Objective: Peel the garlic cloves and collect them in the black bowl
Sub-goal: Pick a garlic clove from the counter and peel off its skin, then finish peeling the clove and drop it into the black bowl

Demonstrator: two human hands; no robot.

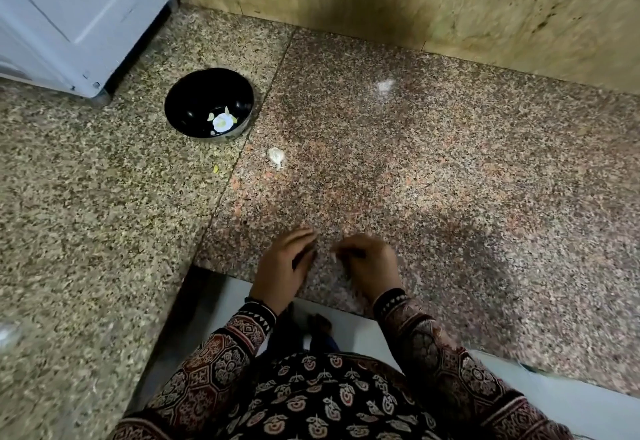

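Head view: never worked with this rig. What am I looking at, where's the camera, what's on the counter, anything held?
There is no machine here: a person works with bare hands, and the single picture comes from a wide-angle camera worn on the head, looking down. The left hand and right hand hover close together over the near edge of a granite counter. Both are motion-blurred, so whether either holds garlic cannot be told. Farther back to the left stands the black bowl with a few pale pieces in it, likely garlic. One loose garlic clove lies on the counter right of the bowl, apart from it. A white appliance fills the far left corner.
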